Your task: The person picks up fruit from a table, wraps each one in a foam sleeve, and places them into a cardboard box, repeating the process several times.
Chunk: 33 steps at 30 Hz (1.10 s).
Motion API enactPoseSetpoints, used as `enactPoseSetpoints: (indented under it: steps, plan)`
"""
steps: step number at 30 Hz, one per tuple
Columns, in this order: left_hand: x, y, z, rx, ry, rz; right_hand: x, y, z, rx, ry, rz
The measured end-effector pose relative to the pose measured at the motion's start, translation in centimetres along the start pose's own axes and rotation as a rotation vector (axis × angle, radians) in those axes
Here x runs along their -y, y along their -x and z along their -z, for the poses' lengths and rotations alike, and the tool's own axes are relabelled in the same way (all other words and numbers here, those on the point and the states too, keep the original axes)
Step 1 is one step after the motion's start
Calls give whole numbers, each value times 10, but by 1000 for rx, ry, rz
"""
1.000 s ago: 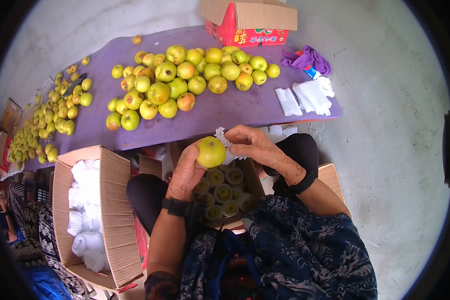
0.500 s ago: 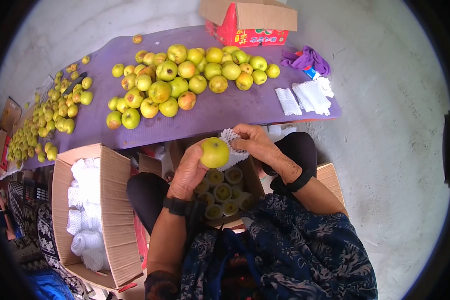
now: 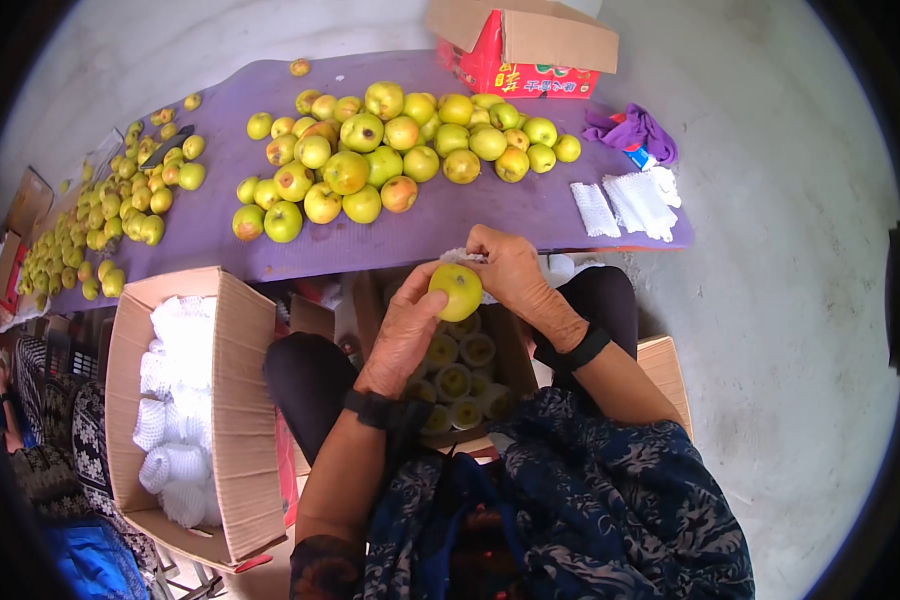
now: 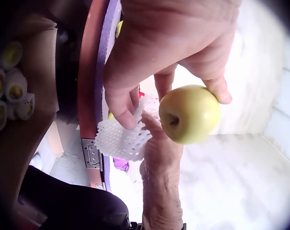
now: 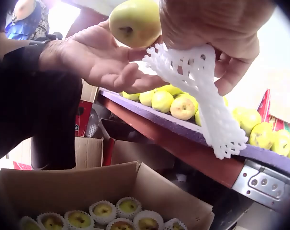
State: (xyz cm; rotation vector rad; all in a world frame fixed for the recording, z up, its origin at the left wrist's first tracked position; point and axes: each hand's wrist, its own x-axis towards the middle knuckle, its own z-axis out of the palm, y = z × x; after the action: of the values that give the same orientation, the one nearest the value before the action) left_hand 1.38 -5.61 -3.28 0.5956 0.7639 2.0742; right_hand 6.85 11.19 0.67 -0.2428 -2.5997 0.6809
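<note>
A yellow-green apple (image 3: pixel 456 292) is held by my left hand (image 3: pixel 406 333), thumb on its near side; the left wrist view shows the apple (image 4: pixel 190 114) between that hand's thumb and fingers. My right hand (image 3: pixel 518 279) is just beside it and pinches a white foam net (image 5: pixel 202 91), which hangs down from the fingers in the right wrist view. The net's open end is next to the apple (image 5: pixel 135 24), not around it. In the left wrist view the lower fingers of the left hand (image 4: pixel 169 43) touch the net (image 4: pixel 122 139).
Below the hands, a carton (image 5: pixel 169 191) holds several net-wrapped apples. A carton of white nets (image 3: pixel 248 420) stands at the left. On the purple-covered table (image 3: pixel 300 255) lie many loose apples (image 3: pixel 346 172), flat nets (image 3: pixel 640 205), a purple cloth (image 3: pixel 632 133) and a red box (image 3: pixel 530 78).
The head view has shifted slightly. Both hands have come closer together, the apple has moved up and right, and the right hand has turned with the net, now mostly behind the apple.
</note>
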Motion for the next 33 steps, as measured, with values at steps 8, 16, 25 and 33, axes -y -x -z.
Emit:
enactPoseSetpoints:
  steps: [8, 16, 25, 33]
  plan:
    - [-4, 1, 1, -169, -107, -6, 4, 5, 0, 125, -641, -157]
    - [-2, 2, 6, -339, -320, 3, 19, 12, -4, 30, -550, 18]
    - [0, 0, 14, -595, -433, 14, 38, 26, -11, 201, -513, 62]
    - [-6, 5, 6, -523, -452, -16, 40, 30, -23, 73, -368, 46]
